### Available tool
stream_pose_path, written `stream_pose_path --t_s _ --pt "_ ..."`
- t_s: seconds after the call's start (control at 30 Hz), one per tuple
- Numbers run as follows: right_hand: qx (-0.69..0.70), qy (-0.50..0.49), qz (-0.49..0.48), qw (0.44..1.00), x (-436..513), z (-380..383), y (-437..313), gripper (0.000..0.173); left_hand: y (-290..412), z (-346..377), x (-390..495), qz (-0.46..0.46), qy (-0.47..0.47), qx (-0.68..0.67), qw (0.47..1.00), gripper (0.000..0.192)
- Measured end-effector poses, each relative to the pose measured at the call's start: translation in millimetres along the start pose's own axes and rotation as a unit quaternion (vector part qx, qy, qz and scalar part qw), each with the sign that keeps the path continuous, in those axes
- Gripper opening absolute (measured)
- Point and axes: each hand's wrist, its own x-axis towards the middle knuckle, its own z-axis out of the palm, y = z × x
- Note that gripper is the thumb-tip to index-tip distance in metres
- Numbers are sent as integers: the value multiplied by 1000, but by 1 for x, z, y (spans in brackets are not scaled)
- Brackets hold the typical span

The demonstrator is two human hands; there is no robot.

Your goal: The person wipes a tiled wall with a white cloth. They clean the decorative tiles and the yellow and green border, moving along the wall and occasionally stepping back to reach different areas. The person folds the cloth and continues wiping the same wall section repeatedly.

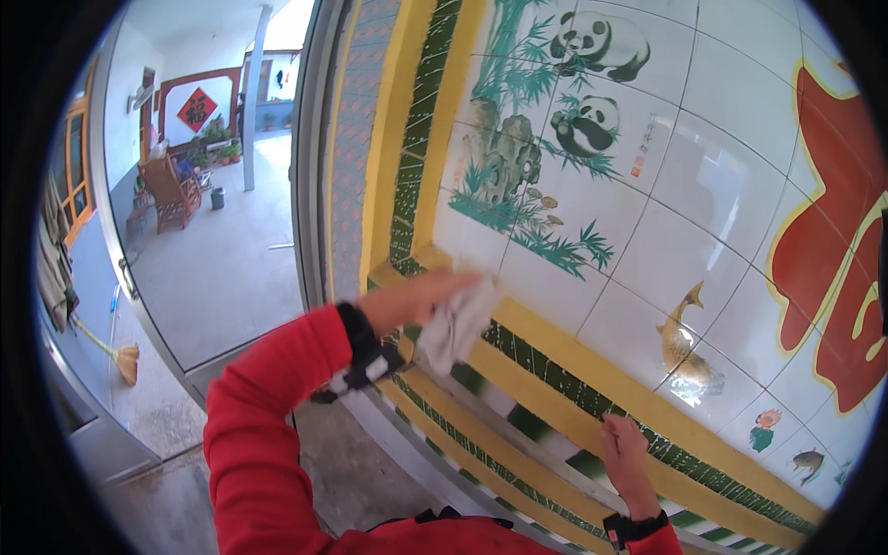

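A pale cloth (454, 329) hangs from my left hand (413, 298), which presses near the lower left corner of a white tiled wall panel (631, 246). Both the hand and the cloth are blurred, and the cloth hides part of the yellow and dark green border (541, 354). Lower right, my right hand (626, 447) has its fingers curled against or just in front of that border, with nothing seen in them. Painted pandas (602, 45), bamboo and a golden fish (683, 347) decorate the glossy tiles.
To the left, a metal-framed glass door (191, 371) gives a view of a courtyard with a rocking chair (170, 191), where a person seems to sit. A broom (125, 361) leans inside the door. Below the panel run more striped ledges (479, 451) above a concrete floor (361, 458).
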Motion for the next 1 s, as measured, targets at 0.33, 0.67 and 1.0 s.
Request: stream_pose_path --t_s 0.33,0.67,1.0 --pt "-195 90 -32 976 -61 0 46 10 325 -4 92 552 497 341 576 35" --pt "-314 94 28 944 -51 6 55 15 316 -4 207 653 342 396 548 60" --pt "-286 103 36 952 -48 4 51 10 282 -21 171 579 172 290 742 48"
